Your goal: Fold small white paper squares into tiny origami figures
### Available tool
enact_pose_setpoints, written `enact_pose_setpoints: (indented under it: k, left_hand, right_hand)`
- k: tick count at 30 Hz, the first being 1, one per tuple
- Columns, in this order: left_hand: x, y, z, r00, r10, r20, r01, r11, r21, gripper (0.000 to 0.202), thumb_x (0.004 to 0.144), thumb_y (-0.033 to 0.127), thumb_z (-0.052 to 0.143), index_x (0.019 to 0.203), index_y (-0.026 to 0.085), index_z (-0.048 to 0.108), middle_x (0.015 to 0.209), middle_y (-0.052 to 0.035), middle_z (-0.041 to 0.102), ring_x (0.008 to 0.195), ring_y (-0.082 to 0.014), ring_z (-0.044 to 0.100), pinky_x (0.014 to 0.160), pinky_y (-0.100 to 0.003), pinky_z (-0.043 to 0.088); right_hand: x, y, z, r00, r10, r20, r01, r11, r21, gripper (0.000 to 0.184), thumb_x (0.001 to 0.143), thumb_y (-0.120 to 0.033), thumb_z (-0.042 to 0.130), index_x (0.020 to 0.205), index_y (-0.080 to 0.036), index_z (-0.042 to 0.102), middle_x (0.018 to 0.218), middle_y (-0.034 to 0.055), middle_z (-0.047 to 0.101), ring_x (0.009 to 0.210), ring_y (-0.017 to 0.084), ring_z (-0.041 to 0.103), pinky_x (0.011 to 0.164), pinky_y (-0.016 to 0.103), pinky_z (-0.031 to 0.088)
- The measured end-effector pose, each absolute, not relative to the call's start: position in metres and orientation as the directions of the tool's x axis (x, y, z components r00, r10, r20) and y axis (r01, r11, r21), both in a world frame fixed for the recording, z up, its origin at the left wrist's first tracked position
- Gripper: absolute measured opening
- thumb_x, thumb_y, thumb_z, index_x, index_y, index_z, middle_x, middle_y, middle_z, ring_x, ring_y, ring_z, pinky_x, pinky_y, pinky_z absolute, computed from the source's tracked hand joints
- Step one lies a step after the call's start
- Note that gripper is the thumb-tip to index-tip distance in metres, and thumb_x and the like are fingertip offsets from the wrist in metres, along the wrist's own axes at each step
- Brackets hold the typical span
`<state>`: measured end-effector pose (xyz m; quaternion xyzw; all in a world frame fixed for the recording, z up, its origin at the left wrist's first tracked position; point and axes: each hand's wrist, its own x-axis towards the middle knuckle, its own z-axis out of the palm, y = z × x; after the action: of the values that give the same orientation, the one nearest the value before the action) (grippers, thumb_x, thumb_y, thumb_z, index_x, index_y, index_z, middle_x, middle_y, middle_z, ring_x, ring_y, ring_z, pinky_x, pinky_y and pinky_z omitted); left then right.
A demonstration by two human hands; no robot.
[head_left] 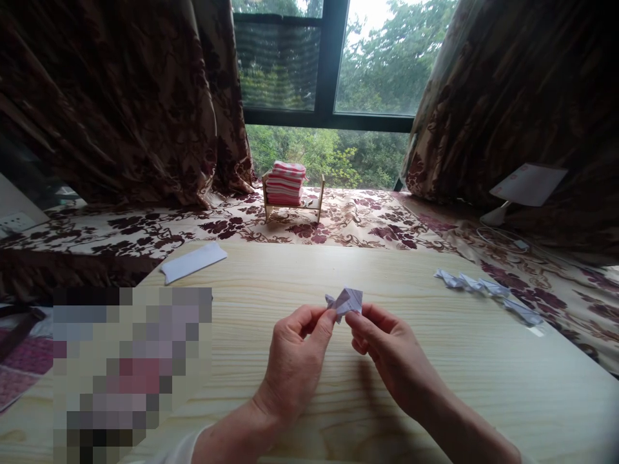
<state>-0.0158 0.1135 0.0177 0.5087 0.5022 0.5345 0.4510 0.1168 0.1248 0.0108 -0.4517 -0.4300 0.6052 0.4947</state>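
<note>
A small piece of folded white paper [349, 301] with pointed corners is held up over the wooden table. My left hand [300, 351] pinches its left side between thumb and forefinger. On the lower right, the thumb and fingers of my right hand [387, 345] grip the same paper. My fingertips cover part of its lower edge. Several similar folded paper pieces [491, 288] lie in a slanting row on the table's right side. Toward the far left edge rests a flat white paper strip or stack [193, 262].
The pale wooden table [271, 277] meets a ledge with floral cloth [377, 225]. A small wooden rack [319, 205] there carries folded pink-striped cloths [286, 183]. A white lamp-like object [527, 183] with a cord stands at right. A blurred-out patch [140, 374] hides the table's left.
</note>
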Motion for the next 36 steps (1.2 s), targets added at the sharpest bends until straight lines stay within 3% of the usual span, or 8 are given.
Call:
enact_pose_setpoints:
  k: [5, 11, 15, 29, 36]
  left_hand:
    - [-0.0149, 0.1126, 0.0175, 0.021, 0.994, 0.108, 0.044, -0.109, 0.993, 0.02, 0.081, 0.027, 0.056, 0.071, 0.013, 0.067, 0.067, -0.0025, 0.064, 0.067, -0.0147, 0.052, 0.065, -0.024, 0.042]
    - [-0.0142, 0.1131, 0.0162, 0.01, 0.99, 0.139, 0.092, -0.14, 0.986, 0.019, 0.079, 0.023, 0.056, 0.065, 0.014, 0.063, 0.066, -0.0028, 0.061, 0.066, -0.0153, 0.053, 0.064, -0.025, 0.043]
    - [-0.0152, 0.1125, 0.0162, 0.039, 0.984, 0.173, 0.128, -0.177, 0.976, 0.022, 0.081, 0.023, 0.054, 0.062, 0.014, 0.062, 0.066, -0.0026, 0.059, 0.067, -0.0154, 0.054, 0.065, -0.025, 0.042]
    - [-0.0159, 0.1141, 0.0174, 0.053, 0.994, 0.1, 0.159, -0.107, 0.981, 0.022, 0.078, 0.025, 0.056, 0.059, 0.014, 0.055, 0.058, 0.0021, 0.047, 0.058, -0.0104, 0.04, 0.056, -0.023, 0.035]
    - [-0.0184, 0.1144, 0.0174, 0.092, 0.993, -0.074, 0.034, 0.071, 0.997, 0.024, 0.076, 0.031, 0.06, 0.06, 0.014, 0.054, 0.056, 0.0035, 0.044, 0.055, -0.0089, 0.035, 0.051, -0.022, 0.029]
  right_hand:
    - [0.1175, 0.1253, 0.0113, -0.089, 0.989, -0.116, -0.221, -0.134, -0.966, 0.03, 0.066, -0.043, 0.075, 0.075, -0.016, 0.066, 0.06, -0.0027, 0.05, 0.053, 0.008, 0.033, 0.052, 0.024, 0.029]
    - [0.1153, 0.1234, 0.0122, -0.151, 0.979, -0.137, -0.196, -0.165, -0.966, 0.028, 0.067, -0.041, 0.074, 0.08, -0.017, 0.068, 0.066, -0.0014, 0.055, 0.055, 0.009, 0.035, 0.052, 0.023, 0.03]
    - [0.1154, 0.1231, 0.0104, -0.158, 0.98, -0.125, -0.238, -0.161, -0.958, 0.024, 0.068, -0.039, 0.073, 0.074, -0.016, 0.067, 0.063, -0.0025, 0.053, 0.056, 0.009, 0.035, 0.053, 0.023, 0.029]
    - [0.1178, 0.1248, 0.0082, -0.148, 0.979, -0.136, -0.23, -0.168, -0.959, 0.027, 0.071, -0.041, 0.071, 0.072, -0.015, 0.065, 0.064, -0.0026, 0.052, 0.061, 0.01, 0.036, 0.059, 0.023, 0.029]
    - [0.1208, 0.1278, 0.0028, -0.115, 0.991, -0.074, -0.189, -0.095, -0.977, 0.037, 0.071, -0.046, 0.07, 0.059, -0.016, 0.053, 0.058, -0.0043, 0.044, 0.06, 0.01, 0.035, 0.06, 0.024, 0.029]
